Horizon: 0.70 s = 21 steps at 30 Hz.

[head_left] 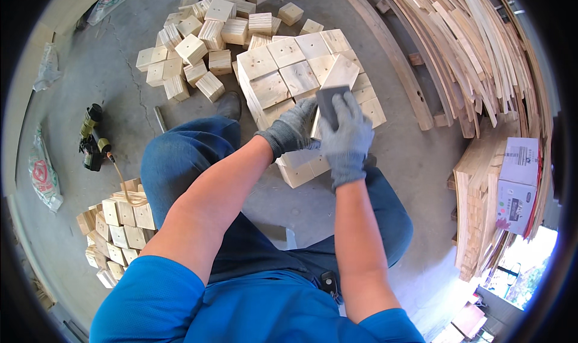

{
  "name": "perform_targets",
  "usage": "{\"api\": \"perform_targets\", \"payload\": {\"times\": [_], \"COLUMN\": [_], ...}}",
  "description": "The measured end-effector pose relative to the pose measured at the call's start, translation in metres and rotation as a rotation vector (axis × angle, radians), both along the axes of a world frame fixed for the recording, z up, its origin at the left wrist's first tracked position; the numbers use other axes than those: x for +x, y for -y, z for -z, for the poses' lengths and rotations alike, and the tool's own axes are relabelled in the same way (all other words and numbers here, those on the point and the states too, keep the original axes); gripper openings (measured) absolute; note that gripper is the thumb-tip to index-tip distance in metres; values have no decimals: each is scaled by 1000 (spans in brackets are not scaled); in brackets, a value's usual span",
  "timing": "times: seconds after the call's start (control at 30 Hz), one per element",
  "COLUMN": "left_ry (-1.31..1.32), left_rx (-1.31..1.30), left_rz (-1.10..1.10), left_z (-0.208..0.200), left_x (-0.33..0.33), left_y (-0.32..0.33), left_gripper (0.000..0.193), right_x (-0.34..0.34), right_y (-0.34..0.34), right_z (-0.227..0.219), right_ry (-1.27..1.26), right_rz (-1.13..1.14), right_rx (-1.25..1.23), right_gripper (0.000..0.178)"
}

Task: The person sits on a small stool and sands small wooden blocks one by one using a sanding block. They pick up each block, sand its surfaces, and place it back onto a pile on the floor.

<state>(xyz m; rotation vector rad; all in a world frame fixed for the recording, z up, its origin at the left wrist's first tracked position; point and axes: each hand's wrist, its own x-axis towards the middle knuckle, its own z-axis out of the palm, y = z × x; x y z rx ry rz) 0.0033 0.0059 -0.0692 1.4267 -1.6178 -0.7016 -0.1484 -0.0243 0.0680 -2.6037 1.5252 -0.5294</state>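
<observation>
At far left, a crumpled white plastic bag [45,171] with red and green print lies by the wall; next to it on the concrete floor [129,111] rests a black and olive nail gun [91,139], its orange air hose [119,173] running down over a stack of pale wooden blocks [124,230] beside the person's left knee; farther up, a loose heap of wooden blocks [191,49] sprawls at mixed angles; near the middle, the left hand [292,127], in a grey glove, has its fingers clamped on the left side of a tilted wooden block [339,72], which is held above a neat, close-set platform of blocks [271,89] beyond the person's knees; the right hand [347,132], gloved likewise, holds a dark grey rectangular sanding block [330,105] against the tilted block, its visible fingers slightly apart over the dark face, its thumb too hidden to tell; to the right, a long timber plank [394,57] lies along the floor; past it are a spread of thin wooden slats [448,39] and, lower down, a white and purple carton [519,189] leaning by stacked lumber [475,189].
</observation>
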Motion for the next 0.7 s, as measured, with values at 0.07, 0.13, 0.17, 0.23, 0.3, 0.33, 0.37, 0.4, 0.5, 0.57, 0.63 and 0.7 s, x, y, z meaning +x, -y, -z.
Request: {"api": "perform_targets", "payload": {"times": [0.07, 0.13, 0.17, 0.23, 0.3, 0.33, 0.37, 0.4, 0.5, 0.57, 0.63, 0.7], "left_ry": [-24, -64, -93, -152, -106, -79, -48, -16, -15, -54, -114, -107], "left_rx": [69, 114, 127, 149, 135, 130, 120, 110, 125, 143, 153, 145], "left_rz": [16, 25, 25, 25, 27, 23, 17, 11, 14, 26, 42, 32], "left_z": [-4, -11, -14, -17, -18, -19, -18, -19, -24, -29, -30, -29], "left_x": [-3, -6, -6, -6, -6, -4, -3, -1, -5, -6, -6, -6], "left_y": [2, 3, 2, 1, 1, 0, -1, -1, 3, 3, 2, 1], "left_gripper": [120, 122, 122, 123, 123, 123, 122, 121, 116, 112, 109, 108], "right_x": [10, 15, 15, 14, 8, 5, 0, -6, -27, -45, -51, -52], "right_y": [31, 53, 55, 57, 42, 31, 17, 2, -42, -65, -74, -75], "right_z": [-3, -3, -1, 1, 2, 1, 1, 1, -4, -1, 1, -2], "right_ry": [-18, -48, -47, -44, -49, -52, -57, -48, -73, -48, -16, 22], "right_rz": [55, 110, 106, 96, 75, 62, 48, 18, 31, -1, -22, -34], "right_rx": [35, 40, 42, 44, 5, 8, 13, 20, 56, 45, 45, 52], "right_gripper": [59, 59, 60, 60, 57, 58, 58, 59, 63, 65, 65, 65]}}
